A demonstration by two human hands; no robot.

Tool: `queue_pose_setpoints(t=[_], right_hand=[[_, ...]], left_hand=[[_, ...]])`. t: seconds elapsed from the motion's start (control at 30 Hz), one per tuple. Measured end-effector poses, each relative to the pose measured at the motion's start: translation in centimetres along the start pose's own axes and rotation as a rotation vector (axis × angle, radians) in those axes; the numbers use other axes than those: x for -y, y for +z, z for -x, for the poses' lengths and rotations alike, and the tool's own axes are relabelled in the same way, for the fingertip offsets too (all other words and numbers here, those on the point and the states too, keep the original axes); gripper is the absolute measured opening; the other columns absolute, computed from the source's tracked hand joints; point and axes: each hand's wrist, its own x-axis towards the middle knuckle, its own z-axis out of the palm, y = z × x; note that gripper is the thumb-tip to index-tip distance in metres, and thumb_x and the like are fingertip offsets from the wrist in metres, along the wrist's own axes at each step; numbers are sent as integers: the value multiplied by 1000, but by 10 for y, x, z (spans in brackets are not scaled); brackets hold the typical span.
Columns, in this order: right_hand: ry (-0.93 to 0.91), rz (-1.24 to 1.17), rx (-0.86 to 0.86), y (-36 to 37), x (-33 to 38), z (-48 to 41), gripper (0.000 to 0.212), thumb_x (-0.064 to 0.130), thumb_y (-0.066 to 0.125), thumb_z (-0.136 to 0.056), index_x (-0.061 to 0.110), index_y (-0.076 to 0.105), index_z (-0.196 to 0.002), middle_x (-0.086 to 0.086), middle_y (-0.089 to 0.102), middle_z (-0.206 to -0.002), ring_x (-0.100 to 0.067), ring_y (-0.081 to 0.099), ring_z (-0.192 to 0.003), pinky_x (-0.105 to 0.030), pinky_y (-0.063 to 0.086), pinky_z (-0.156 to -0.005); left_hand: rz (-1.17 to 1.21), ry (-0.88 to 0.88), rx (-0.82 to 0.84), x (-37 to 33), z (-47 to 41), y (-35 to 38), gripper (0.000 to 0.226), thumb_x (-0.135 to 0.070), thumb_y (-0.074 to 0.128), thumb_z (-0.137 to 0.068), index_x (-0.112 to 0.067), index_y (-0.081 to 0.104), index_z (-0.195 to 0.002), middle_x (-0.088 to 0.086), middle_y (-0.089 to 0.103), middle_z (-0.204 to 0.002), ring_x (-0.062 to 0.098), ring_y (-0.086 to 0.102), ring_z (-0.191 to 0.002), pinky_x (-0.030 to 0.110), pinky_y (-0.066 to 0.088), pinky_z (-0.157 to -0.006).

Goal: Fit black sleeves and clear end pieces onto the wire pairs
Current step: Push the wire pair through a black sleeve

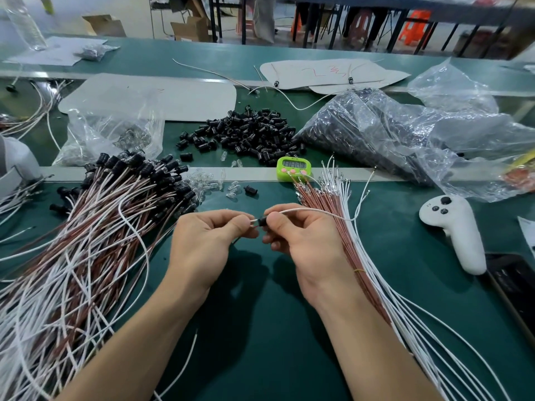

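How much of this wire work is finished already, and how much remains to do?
Done: a large pile of wire pairs on the left already carries black sleeves. In hand: the right hand pinches one black sleeve on a white wire, while the left hand pinches that wire's end. Left: a bundle of bare wires on the right, with loose sleeves and clear end pieces waiting.

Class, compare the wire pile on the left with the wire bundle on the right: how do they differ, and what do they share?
The left pile carries black sleeves at its far ends; the right bundle ends in bare metal tips. The left pile lies loose and tangled; the right bundle is tied with a yellow band and lies straighter. Both mix reddish-brown and white wires on the table.
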Motion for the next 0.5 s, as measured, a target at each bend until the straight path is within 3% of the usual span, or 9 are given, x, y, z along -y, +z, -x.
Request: queue_pose_setpoints(t=[0.07, 0.13, 0.2, 0.27, 0.33, 0.37, 0.43, 0.5], right_hand=[[35, -75, -82, -4, 3, -5, 18, -3, 63, -97, 8, 70, -84, -4, 72, -71, -14, 67, -57, -21, 54, -53], [76, -227, -128, -12, 10, -10, 17, 1, 55, -103, 6, 66, -90, -10, 74, -77, -20, 73, -65, -26, 60, -57], [82, -389, -131, -22, 16, -13, 18, 3, 48, -106, 6, 61, -95, -16, 75, -81, -26, 75, -70, -31, 62, -60], [75, -502, -129, -29, 20, -15, 19, 3, 45, -107, 6, 61, -97, -17, 75, -79, -27, 75, -69, -31, 62, -60], [79, -551, -140, -33, 22, -17, 19, 5, 46, -107, 7, 62, -97, -15, 74, -75, -23, 73, -63, -28, 60, -57], [79, -558, -147, -34, 22, -18, 18, 7, 47, -107, 8, 62, -98, -13, 73, -73, -20, 71, -61, -27, 59, -56], [71, -544, -167, -35, 22, -19, 16, 9, 49, -107, 8, 63, -102, -10, 72, -72, -17, 67, -57, -25, 56, -53], [57, -520, -186, -34, 20, -20, 15, 11, 49, -107, 9, 64, -105, -9, 71, -73, -15, 65, -57, -24, 54, -53]], left_hand=[[-97, 34, -126, 0, -2, -6, 25, -18, 74, -90, -35, 80, -72, -6, 77, -69, -2, 67, -68, 11, 46, -73], [-32, 45, -238, -2, -9, -19, 27, -18, 71, -92, -30, 80, -69, -4, 76, -67, 6, 69, -71, 23, 47, -80], [212, 47, -308, -4, -18, -34, 35, -8, 64, -93, -21, 79, -64, 0, 71, -61, 17, 67, -64, 29, 54, -78], [517, 37, -263, -7, -23, -48, 34, 0, 62, -84, -14, 73, -55, 0, 60, -51, 16, 59, -53, 28, 54, -70], [793, -11, -46, -9, -23, -62, 16, -6, 74, -62, -15, 65, -52, -2, 44, -44, 15, 51, -50, 29, 52, -69], [921, -41, 166, -9, -23, -68, 15, -10, 76, -58, -11, 62, -53, -2, 40, -42, 16, 48, -50, 30, 53, -70], [1104, -130, 774, -13, -20, -73, 20, -4, 71, -73, -3, 57, -58, 3, 37, -39, 20, 43, -50, 27, 50, -67], [918, -71, 1193, -21, -18, -70, 33, -6, 66, -85, 1, 54, -56, 8, 43, -37, 19, 44, -44, 28, 42, -55]])
